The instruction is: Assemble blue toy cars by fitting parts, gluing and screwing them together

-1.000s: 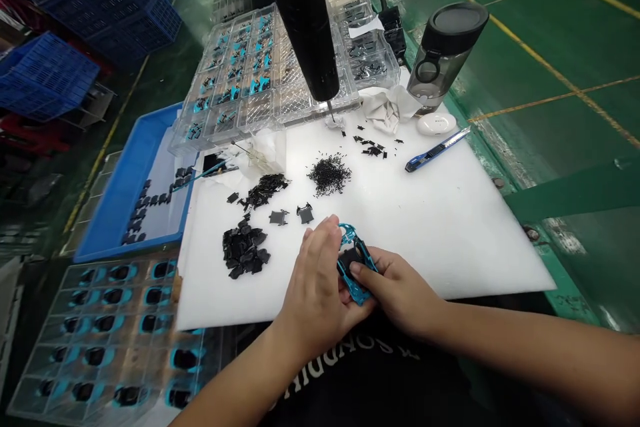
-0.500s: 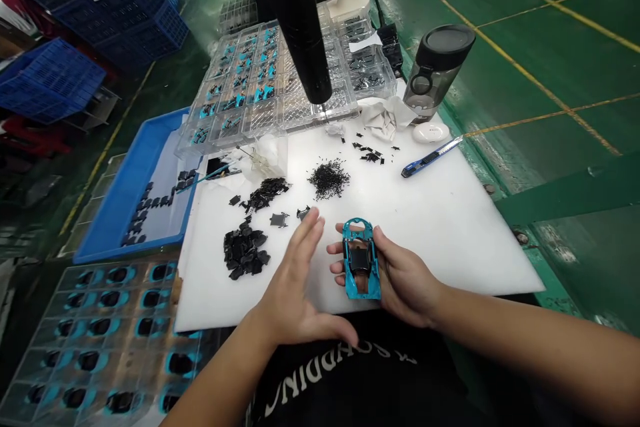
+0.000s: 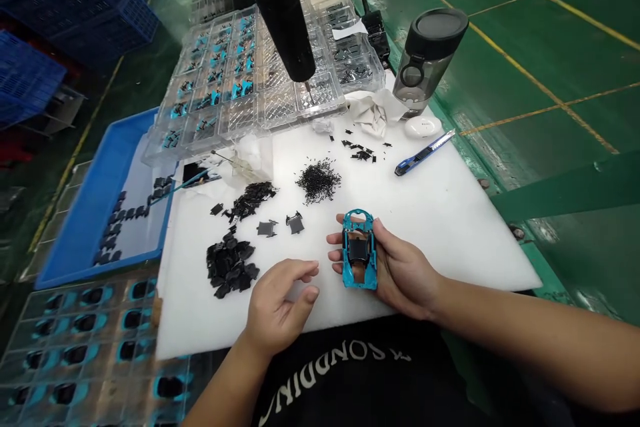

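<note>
A blue car-shaped frame point(image 3: 368, 275) with a black piece in its middle lies in my right hand point(image 3: 407, 273), whose fingers wrap beneath it and whose thumb presses its right side. My left hand point(image 3: 280, 303) hovers over the white board's front edge, left of the frame, thumb and fingers apart with nothing between them. Beyond it on the board lie two flat dark parts, one point(image 3: 267, 228) beside the other point(image 3: 295, 223). To their left sit a heap of black pieces point(image 3: 230, 267) and a pile of thin black parts point(image 3: 251, 199). Tiny black pins point(image 3: 319, 181) form another pile.
A black hanging screwdriver point(image 3: 285, 20) points down over clear compartment trays point(image 3: 235, 121). On the white board point(image 3: 440, 233) rests a blue cutter point(image 3: 424, 155). A bottle point(image 3: 430, 57) stands behind it. A blue bin point(image 3: 75, 240) and another compartment tray point(image 3: 107, 373) are at the left.
My left hand has lowered toward me and its fingers have curled, uncovering the second flat part. The frame stays in my right hand. The whole view has shifted slightly.
</note>
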`<state>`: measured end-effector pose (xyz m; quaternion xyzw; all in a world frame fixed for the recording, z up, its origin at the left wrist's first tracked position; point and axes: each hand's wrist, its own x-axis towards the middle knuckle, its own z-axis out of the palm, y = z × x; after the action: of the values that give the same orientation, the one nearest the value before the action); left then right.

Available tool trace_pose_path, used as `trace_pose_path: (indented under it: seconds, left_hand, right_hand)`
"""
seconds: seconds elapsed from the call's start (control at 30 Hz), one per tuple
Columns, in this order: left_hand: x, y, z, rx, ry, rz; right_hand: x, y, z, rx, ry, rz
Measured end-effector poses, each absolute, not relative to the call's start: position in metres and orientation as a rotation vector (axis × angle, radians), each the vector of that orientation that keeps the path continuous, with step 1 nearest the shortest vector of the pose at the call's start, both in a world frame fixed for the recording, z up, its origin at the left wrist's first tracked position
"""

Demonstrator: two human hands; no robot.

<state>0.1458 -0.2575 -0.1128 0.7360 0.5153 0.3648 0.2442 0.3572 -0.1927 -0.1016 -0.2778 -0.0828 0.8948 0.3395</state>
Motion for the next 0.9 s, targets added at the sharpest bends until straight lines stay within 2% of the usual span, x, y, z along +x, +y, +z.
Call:
trace_pose_path:
  seconds: [0.9]
  left_hand:
    - [0.1509,-0.2545,-0.1094,2.097,1.472,0.962]
  right_hand:
    - [0.3586,-0.1969,-0.1037,-0.662,-0.296,2.304]
